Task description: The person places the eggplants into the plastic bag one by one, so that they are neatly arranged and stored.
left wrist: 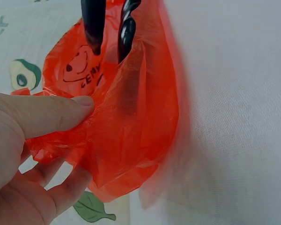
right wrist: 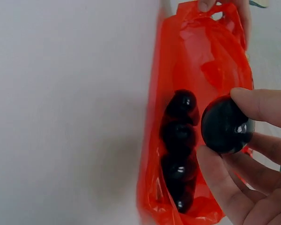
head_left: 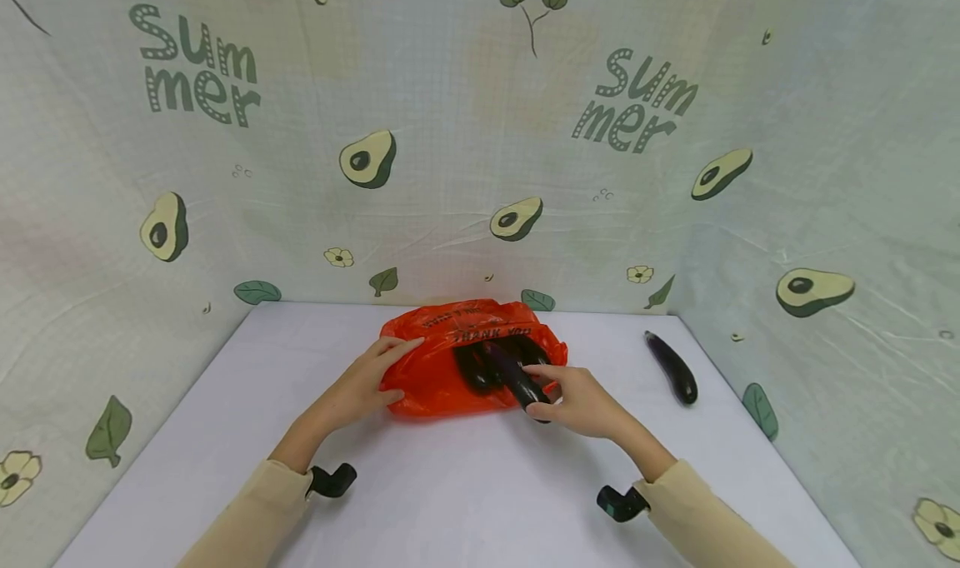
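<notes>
A red plastic bag (head_left: 427,376) with dark printing lies on its side, its mouth toward me. Several dark eggplants (right wrist: 179,136) rest inside it, their rounded ends outward. My left hand (head_left: 369,385) is at the bag's left side; in the left wrist view the thumb (left wrist: 61,112) lies over the plastic with fingers behind, pinching it. My right hand (head_left: 581,401) grips one eggplant (head_left: 517,376) near its thick end, at the bag's mouth. That eggplant's narrow end points into the opening, and the right wrist view shows its round end (right wrist: 225,125) between thumb and fingers.
Another eggplant (head_left: 672,368) lies alone on the white table (head_left: 465,501), to the right of the bag. A printed cloth (head_left: 450,135) with avocados and leaves stands behind the table and along both sides.
</notes>
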`<state>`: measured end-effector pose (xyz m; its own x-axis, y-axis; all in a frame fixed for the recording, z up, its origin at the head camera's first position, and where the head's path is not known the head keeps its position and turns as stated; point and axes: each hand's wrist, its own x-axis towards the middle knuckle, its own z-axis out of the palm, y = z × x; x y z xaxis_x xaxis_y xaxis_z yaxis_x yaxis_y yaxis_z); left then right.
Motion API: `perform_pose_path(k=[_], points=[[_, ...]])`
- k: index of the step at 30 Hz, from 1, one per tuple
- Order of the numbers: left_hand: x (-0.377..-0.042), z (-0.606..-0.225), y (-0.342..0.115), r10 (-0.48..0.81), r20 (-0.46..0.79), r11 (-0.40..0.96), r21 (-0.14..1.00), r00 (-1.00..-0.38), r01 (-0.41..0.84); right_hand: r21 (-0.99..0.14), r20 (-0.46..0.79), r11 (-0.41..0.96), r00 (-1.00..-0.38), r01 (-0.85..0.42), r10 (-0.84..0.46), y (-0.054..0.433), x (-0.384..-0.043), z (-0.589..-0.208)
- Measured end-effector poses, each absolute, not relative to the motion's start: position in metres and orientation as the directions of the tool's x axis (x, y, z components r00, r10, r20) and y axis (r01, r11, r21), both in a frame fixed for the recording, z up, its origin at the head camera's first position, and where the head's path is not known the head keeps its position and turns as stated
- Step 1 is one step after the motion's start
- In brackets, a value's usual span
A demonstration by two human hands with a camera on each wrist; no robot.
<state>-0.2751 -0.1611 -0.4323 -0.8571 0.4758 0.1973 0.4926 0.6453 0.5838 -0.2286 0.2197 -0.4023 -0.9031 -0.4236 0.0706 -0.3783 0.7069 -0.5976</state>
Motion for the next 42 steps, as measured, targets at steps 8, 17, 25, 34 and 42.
perform_pose_path(k=[8,17,25,34,42], points=[[-0.273,-0.431,-0.162,0.484,0.205,0.63,0.592,-0.85,0.502,-0.629,0.103,0.683,-0.91,-0.372,-0.401,0.191,-0.24,-0.411],[-0.273,-0.432,-0.165,0.478,0.211,0.642,0.579,-0.853,0.503,-0.647,0.132,0.666,-0.914,-0.372,-0.383,0.163,-0.251,-0.423],[-0.273,-0.43,-0.164,0.483,0.203,0.638,0.585,-0.852,0.501,-0.664,0.138,0.644,-0.909,-0.38,-0.394,0.148,-0.26,-0.434],[-0.273,-0.429,-0.164,0.491,0.213,0.639,0.571,-0.845,0.515,-0.677,0.112,0.648,-0.919,-0.349,-0.378,0.135,-0.264,-0.439],[-0.272,-0.43,-0.164,0.494,0.217,0.635,0.572,-0.842,0.52,-0.655,0.137,0.672,-0.928,-0.347,-0.346,0.122,-0.268,-0.451]])
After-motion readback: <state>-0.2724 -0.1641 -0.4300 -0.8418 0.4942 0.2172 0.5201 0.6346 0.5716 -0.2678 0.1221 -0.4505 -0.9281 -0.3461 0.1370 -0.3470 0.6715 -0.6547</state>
